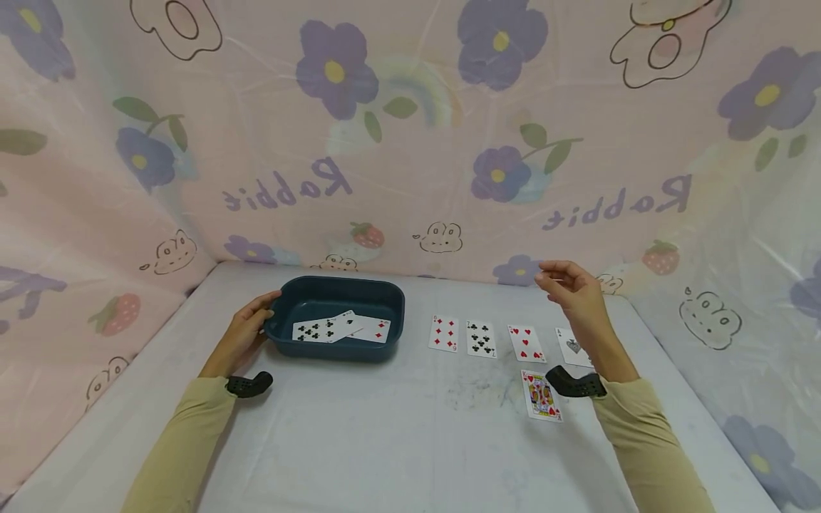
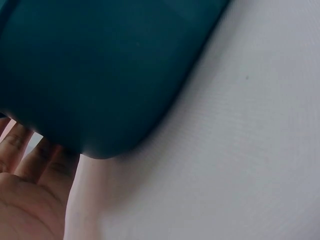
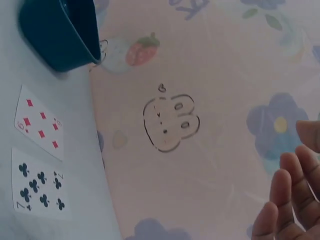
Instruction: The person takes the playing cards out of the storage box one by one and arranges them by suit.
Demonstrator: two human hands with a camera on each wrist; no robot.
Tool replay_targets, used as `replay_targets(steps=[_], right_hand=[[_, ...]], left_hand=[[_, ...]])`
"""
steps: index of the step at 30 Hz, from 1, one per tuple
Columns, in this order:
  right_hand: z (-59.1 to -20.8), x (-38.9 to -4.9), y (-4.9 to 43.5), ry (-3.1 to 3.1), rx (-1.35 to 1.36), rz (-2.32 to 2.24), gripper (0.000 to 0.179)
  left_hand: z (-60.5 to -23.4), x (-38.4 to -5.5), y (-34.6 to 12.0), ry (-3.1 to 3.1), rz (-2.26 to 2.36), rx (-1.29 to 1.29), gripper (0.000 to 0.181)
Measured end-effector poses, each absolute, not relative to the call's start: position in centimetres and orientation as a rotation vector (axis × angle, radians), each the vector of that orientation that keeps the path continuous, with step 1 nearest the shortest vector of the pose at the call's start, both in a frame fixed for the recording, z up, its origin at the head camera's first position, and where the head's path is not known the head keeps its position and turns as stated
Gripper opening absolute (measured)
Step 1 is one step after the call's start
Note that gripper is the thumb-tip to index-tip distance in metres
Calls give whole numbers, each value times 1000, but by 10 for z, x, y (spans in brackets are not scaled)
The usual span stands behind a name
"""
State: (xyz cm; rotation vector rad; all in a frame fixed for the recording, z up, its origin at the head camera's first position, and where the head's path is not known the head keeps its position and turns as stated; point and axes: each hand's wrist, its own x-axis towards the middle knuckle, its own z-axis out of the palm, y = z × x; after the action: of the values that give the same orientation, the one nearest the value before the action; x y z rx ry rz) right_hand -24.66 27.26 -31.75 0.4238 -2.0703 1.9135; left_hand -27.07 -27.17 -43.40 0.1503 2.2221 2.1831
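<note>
My left hand grips the left end of a dark blue tray, fingers at its rim; in the left wrist view the fingertips are hidden behind the tray wall. Inside the tray lie overlapping playing cards, a clubs card and a diamonds card among them. My right hand is raised with nothing in it, fingers loosely bent. Below it lies the ace of spades, partly covered by the hand in the head view. The king of hearts lies face up nearer me, beside the right wrist.
To the right of the tray, the six of diamonds, seven of clubs and five of hearts lie face up in a row with the ace. A white cloth covers the table. Printed curtains enclose the back and sides.
</note>
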Motion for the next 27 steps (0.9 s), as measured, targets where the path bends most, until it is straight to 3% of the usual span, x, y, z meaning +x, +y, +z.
replay_targets(steps=[8,15,22,27], right_hand=[[-312,-249,246,-2199,533,1764,17],[-310,-254,218,-2262,580,1688,27],[-296,-241,183,-2345,634,1617,25],[-307,-254,168,-2341,686,1610,24]], left_hand=[[-434,-272,-271,2221,2177,150,47],[-432,-271,-272,2220,2174,156,47],[-432,-271,-272,2224,2165,160,47],[-432,-270,-273,2221,2171,163,47]])
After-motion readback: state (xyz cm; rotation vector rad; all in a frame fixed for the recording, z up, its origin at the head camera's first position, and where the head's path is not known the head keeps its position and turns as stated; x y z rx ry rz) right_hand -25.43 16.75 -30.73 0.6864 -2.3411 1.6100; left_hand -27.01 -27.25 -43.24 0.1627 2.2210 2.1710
